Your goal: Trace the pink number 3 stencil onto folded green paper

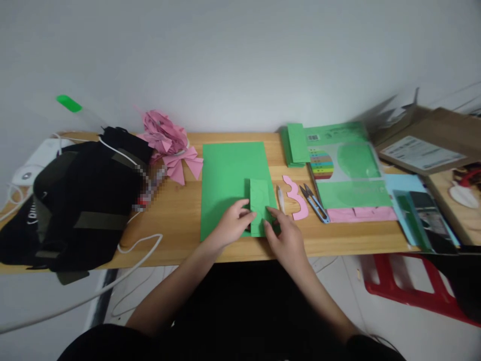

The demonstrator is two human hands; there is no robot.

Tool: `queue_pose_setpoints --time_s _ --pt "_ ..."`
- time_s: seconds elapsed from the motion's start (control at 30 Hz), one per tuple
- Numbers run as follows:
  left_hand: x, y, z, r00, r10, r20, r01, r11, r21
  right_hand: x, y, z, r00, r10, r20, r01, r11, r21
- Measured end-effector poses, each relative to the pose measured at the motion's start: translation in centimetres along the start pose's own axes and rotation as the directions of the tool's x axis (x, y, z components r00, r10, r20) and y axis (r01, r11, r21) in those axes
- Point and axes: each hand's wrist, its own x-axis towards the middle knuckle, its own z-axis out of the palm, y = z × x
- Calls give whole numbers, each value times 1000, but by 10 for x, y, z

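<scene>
A narrow folded green paper (259,198) lies on the right part of a larger green sheet (229,170). My left hand (235,221) grips its left edge, the thumb resting on top and the fingers curled beside it. At the opposite edge, my right hand (287,233) has its thumb and forefinger closed on the paper. Just right of the sheet are a white pen-like tool (280,199), a pink wavy paper cutout (295,198) and blue-handled thread snips (315,203).
Crumpled pink paper (165,133) and a black bag (90,200) occupy the table's left side. Folded green papers (296,144) stand beside a green paper pack (349,165). A cardboard box (432,135) and a phone (432,220) are farther right. A white cable (139,263) crosses the front edge.
</scene>
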Motion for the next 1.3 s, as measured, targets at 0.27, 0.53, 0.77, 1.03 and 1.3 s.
queue_pose_setpoints --time_s 0.27,0.53,0.77,1.03,1.3 --pt "-17 18 4 997 64 36 -68 992 108 17 10 -22 975 -32 -219 12 996 -91" --pt "-35 16 -14 985 157 75 -174 880 442 50 30 -17 998 -62 20 65 951 -303" --pt "-23 9 -53 865 469 175 -377 379 845 76 7 -56 990 133 48 -129 706 696" --pt "16 12 -72 538 567 623 -657 -180 732 87 -23 7 971 -45 235 -124 744 657" --pt "21 2 -76 562 590 580 -639 -136 757 88 -6 25 977 99 190 -190 808 558"
